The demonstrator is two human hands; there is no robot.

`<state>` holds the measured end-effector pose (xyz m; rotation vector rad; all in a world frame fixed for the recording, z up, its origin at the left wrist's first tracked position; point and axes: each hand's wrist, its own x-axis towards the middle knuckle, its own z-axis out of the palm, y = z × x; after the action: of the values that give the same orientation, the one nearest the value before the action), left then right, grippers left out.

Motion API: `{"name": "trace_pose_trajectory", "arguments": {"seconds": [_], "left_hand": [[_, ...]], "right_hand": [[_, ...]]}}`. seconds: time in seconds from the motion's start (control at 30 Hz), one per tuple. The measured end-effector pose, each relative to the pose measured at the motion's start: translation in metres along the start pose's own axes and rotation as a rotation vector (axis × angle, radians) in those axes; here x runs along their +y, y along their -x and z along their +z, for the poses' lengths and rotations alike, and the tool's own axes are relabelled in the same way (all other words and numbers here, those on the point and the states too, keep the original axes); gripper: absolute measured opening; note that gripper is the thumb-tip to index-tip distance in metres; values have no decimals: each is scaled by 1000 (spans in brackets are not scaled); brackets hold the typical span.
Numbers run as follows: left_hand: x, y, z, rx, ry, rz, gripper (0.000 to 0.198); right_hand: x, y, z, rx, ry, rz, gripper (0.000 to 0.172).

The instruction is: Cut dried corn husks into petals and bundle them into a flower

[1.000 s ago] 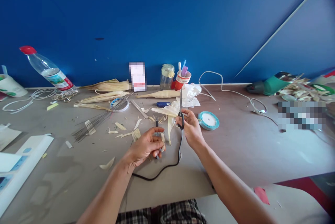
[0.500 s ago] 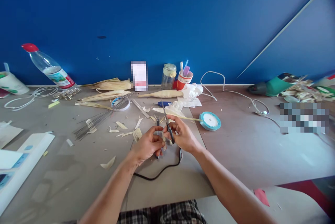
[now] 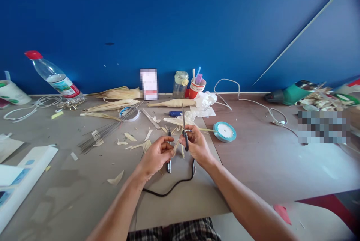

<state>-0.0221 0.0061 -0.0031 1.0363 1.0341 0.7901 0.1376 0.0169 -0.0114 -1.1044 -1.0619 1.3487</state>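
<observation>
Black-handled scissors (image 3: 185, 139) are in my right hand (image 3: 198, 145), its fingers closed round the handles and the blades pointing up and away. My left hand (image 3: 158, 156) pinches a small pale strip of dried husk (image 3: 176, 146) between thumb and fingers. The strip's far end comes close to the right hand's fingertips; whether they touch it I cannot tell. Under the hands a dark pen-like tool (image 3: 169, 166) lies on the table, beside a black cord (image 3: 168, 194). Husk scraps (image 3: 146, 145) are scattered to the left.
Thin wires (image 3: 105, 130) lie across a white tape roll (image 3: 129, 113) at left. A blue ribbon spool (image 3: 225, 132) stands right of the hands. Along the back are dried husks (image 3: 120, 92), a clear jar (image 3: 180, 85), red paper cups (image 3: 197, 89) and a tilted bottle (image 3: 60, 79).
The scissors have turned more upright and shifted slightly right with my right hand. The hands are a little farther apart, and the pale strip between them shows more clearly.
</observation>
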Motion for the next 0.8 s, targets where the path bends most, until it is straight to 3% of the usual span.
{"name": "trace_pose_trajectory", "arguments": {"seconds": [0.37,0.57,0.7,0.8], "left_hand": [[-8,-5,-5,166,-7,95,29],[-18,-5,-4,176,-359,260,16],[-18,-2,-2,192,-625,440,18],[-19,-2,-2,172,-778,559,23]], "right_hand": [[0,-3,-3,30,-76,-10,38],[-5,-3,-8,-41,3,-13,46],[-6,-1,-7,-39,184,-38,51],[-2,-3,-8,-23,239,-49,44]]}}
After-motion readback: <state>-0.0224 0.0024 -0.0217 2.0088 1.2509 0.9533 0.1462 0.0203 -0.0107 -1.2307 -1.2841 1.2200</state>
